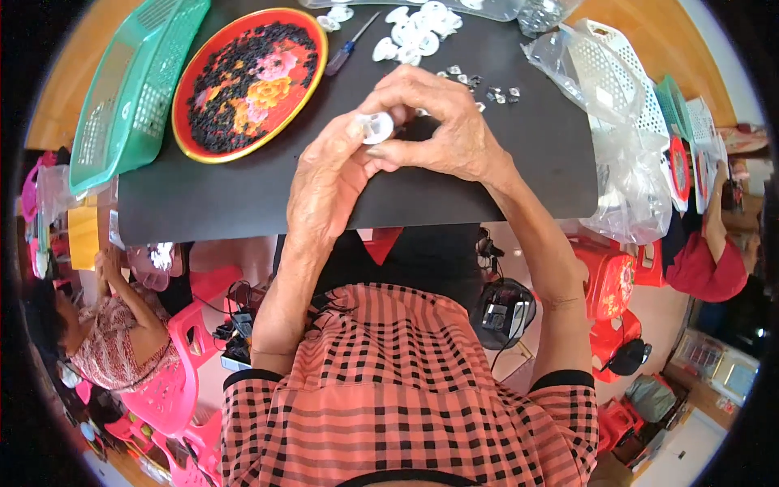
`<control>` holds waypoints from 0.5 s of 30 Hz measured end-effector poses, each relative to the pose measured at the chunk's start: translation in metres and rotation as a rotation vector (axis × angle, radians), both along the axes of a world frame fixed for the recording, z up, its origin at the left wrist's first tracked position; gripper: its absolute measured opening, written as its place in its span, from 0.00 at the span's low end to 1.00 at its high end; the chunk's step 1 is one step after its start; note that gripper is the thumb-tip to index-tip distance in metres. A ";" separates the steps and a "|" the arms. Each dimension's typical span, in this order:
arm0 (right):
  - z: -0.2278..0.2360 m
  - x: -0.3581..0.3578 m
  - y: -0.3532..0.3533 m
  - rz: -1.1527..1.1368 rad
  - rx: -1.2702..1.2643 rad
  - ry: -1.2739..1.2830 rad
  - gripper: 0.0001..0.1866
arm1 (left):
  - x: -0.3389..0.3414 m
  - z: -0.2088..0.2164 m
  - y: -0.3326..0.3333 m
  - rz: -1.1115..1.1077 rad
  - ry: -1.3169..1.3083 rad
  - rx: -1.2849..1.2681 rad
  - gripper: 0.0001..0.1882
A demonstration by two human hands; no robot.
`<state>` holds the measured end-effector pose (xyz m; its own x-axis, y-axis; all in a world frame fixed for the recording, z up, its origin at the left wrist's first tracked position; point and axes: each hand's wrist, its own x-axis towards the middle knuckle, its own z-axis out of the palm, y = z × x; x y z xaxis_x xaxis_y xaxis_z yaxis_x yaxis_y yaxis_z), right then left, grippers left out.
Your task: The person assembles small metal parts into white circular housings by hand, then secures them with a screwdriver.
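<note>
A small round white plastic piece (377,127) is held up above the dark table between my two hands. My left hand (320,178) pinches it, with the thumb over its left edge. My right hand (450,122) is curled against its other side, thumb below and fingers above; some of its fingertips are hidden. Beyond the hands is a loose pile of similar white round pieces (418,34). Small shiny clear-and-dark bits (499,95) are scattered beside the right hand. A screwdriver (345,55) with a dark blue handle lies left of the pile.
On the left, a red flowered tray (180,122) holds many tiny black parts, beside a green basket (122,122). Clear plastic bags (629,174) and a white perforated basket (621,61) border the table's right side. Co-workers sit at left (122,333) and right (714,252).
</note>
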<state>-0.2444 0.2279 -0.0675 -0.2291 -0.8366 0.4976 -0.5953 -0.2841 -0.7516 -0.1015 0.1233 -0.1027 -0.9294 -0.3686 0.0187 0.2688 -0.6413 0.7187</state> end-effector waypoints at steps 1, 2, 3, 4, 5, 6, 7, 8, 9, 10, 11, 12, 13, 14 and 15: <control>0.000 0.000 0.000 0.009 -0.021 0.005 0.17 | 0.000 -0.001 0.000 0.021 -0.007 0.005 0.18; -0.001 0.000 -0.001 0.019 -0.017 -0.005 0.16 | 0.000 -0.003 0.000 0.041 -0.014 0.011 0.18; -0.006 -0.001 -0.002 0.035 -0.037 -0.045 0.16 | -0.001 0.000 0.001 0.063 -0.041 -0.001 0.18; -0.008 -0.001 -0.003 0.051 -0.058 -0.083 0.15 | 0.000 0.001 0.001 0.069 -0.054 -0.002 0.18; -0.008 0.000 -0.002 0.037 -0.051 -0.107 0.13 | -0.001 0.001 0.002 0.075 -0.068 -0.002 0.18; -0.007 0.002 -0.001 0.027 -0.054 -0.110 0.13 | 0.000 0.004 0.005 0.087 -0.076 -0.009 0.18; -0.007 0.003 0.000 0.018 -0.057 -0.113 0.12 | 0.001 0.004 0.005 0.092 -0.068 -0.004 0.19; -0.004 0.001 0.000 0.005 -0.065 -0.099 0.11 | 0.001 0.003 0.005 0.098 -0.061 0.001 0.19; -0.005 0.001 0.000 -0.005 -0.066 -0.097 0.11 | 0.000 0.005 0.004 0.105 -0.075 0.001 0.18; -0.006 0.001 0.000 0.001 -0.078 -0.104 0.11 | 0.001 0.005 0.004 0.097 -0.073 0.000 0.18; -0.007 0.001 0.000 0.009 -0.090 -0.112 0.11 | 0.002 0.004 0.005 0.084 -0.076 0.008 0.18; -0.007 0.003 0.001 0.023 -0.090 -0.093 0.12 | 0.001 0.003 0.004 0.072 -0.078 0.016 0.17; -0.006 0.004 0.001 0.022 -0.095 -0.087 0.13 | 0.001 -0.002 0.002 0.127 -0.101 0.030 0.17; -0.005 0.005 -0.001 0.023 -0.099 -0.083 0.13 | 0.001 -0.001 0.000 0.144 -0.104 0.013 0.16; -0.004 0.005 -0.001 0.028 -0.121 -0.084 0.14 | 0.001 0.001 0.000 0.159 -0.107 -0.003 0.16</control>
<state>-0.2392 0.2270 -0.0719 -0.2517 -0.7781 0.5754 -0.5219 -0.3916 -0.7578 -0.1009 0.1237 -0.1015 -0.8561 -0.5112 -0.0761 0.2883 -0.5946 0.7505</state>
